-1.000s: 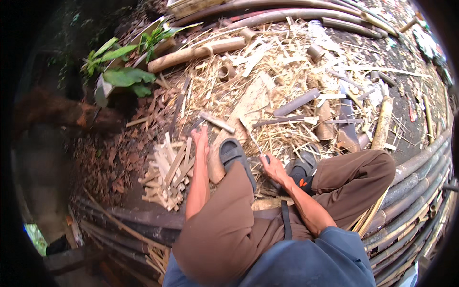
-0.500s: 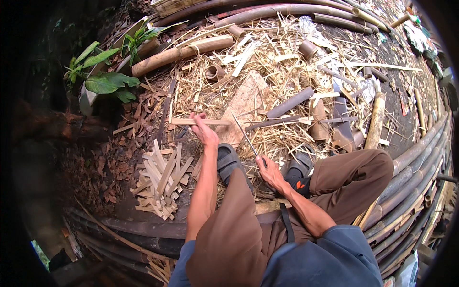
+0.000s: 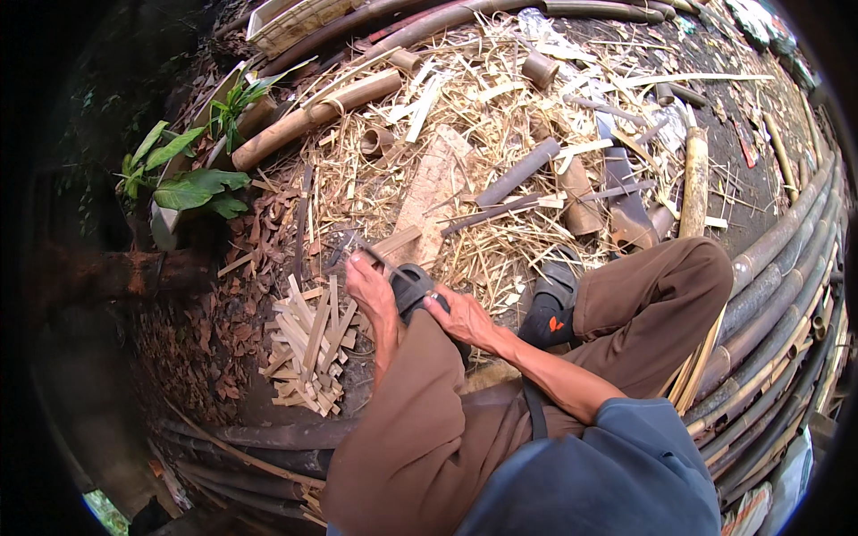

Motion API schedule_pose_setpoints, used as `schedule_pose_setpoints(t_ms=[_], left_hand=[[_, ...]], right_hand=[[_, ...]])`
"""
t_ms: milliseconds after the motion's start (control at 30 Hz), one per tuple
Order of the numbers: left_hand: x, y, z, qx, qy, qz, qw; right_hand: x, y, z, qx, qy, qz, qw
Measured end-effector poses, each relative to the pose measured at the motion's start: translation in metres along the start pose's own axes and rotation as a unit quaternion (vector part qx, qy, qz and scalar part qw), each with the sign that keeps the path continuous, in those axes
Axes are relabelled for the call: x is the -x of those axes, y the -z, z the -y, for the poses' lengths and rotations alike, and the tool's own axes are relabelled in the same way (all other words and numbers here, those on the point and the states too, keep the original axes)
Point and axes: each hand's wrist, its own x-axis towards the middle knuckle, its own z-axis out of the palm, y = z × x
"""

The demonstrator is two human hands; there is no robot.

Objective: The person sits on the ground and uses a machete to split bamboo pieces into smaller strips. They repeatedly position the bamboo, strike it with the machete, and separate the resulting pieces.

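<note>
My left hand (image 3: 372,288) is closed on a bamboo strip (image 3: 399,241), whose pale end points right toward a flat wooden board (image 3: 436,183). In my right hand (image 3: 463,320) is a knife, its handle hidden by the fingers. The narrow knife blade (image 3: 386,265) slants up and left, crossing close to the left fingers and the strip. Whether the edge touches the strip, I cannot tell. Both hands are near my left sandal (image 3: 413,284). Beside my left forearm lies a pile of cut bamboo strips (image 3: 308,344).
Bamboo shavings (image 3: 514,121) cover the ground ahead. A saw (image 3: 618,174) and a short bamboo tube (image 3: 520,174) lie on the right. Long bamboo poles (image 3: 778,268) curve along the right side. A leafy plant (image 3: 192,188) grows at the left, by a bamboo pole (image 3: 313,118).
My right hand has brought the knife left, across to my left hand. The left hand, with the strip, has come slightly lower and nearer to me. The view has shifted a little.
</note>
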Motion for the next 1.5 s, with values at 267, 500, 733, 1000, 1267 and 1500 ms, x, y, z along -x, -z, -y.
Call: schedule_pose_setpoints(t_ms=[267, 500, 733, 1000, 1267, 1500], left_hand=[[-0.010, -0.009, -0.006, -0.100, -0.043, 0.011, 0.994], [-0.039, -0.030, 0.015, 0.206, -0.132, -0.028, 0.969], [-0.021, -0.037, 0.007, 0.052, -0.116, 0.146, 0.981], [-0.018, -0.030, 0.010, -0.029, -0.167, 0.251, 0.953], [-0.003, -0.034, 0.002, 0.000, -0.178, 0.304, 0.936], [0.000, -0.034, 0.011, 0.013, -0.207, 0.321, 0.924]], right_hand=[[-0.012, -0.007, -0.069, 0.026, -0.040, -0.075, 0.996], [-0.007, 0.033, -0.047, -0.045, -0.082, -0.083, 0.992], [-0.013, 0.062, 0.037, -0.068, 0.004, -0.105, 0.992], [-0.015, 0.076, 0.073, -0.111, 0.008, -0.047, 0.993], [-0.016, 0.064, 0.085, -0.291, -0.113, 0.024, 0.950], [-0.016, 0.064, 0.081, -0.314, -0.124, 0.035, 0.941]])
